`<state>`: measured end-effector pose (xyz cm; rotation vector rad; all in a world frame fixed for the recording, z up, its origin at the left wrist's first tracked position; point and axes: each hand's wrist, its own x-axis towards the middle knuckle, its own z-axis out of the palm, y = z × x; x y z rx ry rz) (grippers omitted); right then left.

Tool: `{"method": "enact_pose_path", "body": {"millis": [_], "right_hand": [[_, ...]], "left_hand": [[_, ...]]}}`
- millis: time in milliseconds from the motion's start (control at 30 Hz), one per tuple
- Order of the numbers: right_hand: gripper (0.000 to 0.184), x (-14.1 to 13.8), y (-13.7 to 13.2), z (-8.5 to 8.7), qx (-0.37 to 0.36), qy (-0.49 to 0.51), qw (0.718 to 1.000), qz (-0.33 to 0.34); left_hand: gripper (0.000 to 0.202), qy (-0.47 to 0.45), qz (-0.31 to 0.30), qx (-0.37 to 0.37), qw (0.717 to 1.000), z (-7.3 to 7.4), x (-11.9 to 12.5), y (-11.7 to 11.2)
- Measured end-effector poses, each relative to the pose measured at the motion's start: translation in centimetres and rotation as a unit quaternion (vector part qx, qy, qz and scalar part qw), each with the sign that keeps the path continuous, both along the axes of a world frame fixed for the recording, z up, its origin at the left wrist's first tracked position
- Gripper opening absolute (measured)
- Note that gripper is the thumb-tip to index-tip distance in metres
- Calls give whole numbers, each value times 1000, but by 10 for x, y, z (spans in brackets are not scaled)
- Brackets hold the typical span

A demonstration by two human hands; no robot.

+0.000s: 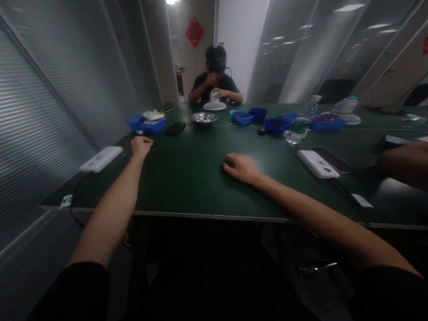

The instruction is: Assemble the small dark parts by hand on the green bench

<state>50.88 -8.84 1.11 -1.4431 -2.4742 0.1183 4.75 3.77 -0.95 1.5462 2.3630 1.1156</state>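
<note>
My left hand (pixel 140 147) is at the left side of the green table (pixel 185 178), just in front of a blue bin (pixel 147 123) with white and dark items in it. Its fingers are drawn together, and anything between them is too small to make out. Near the middle of the table, my right hand (pixel 242 167) rests with its fingers curled around a dark tool (pixel 229 162), whose thin shaft points left. Blur hides the tool's exact kind. Beyond the hands stand a shiny metal bowl (pixel 203 118) with small bits inside and a black object (pixel 176 128).
White power banks (pixel 101 159) (pixel 318 164) with cables lie at both sides, the right one beside a phone (pixel 331 159). Blue bins (pixel 242 117) and a water bottle (pixel 302 124) stand farther back. A person (pixel 217 81) handles a white fan-like part opposite; another person's arm (pixel 410 160) is at right.
</note>
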Motion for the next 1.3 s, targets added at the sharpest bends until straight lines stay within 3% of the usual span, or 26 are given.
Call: {"method": "enact_pose_path", "body": {"millis": [267,700,1300], "right_hand": [[36,1,0,-1,7,8,1000,1],[34,1,0,-1,10,12,1000,7],[35,1,0,-2,10,13,1000,9]], "left_hand": [[24,-78,3,-6,997,-3,-6,-1],[15,-53,14,-29,998,4,2,-5],[18,-55,3,-33,998,0,-2,-2]]}}
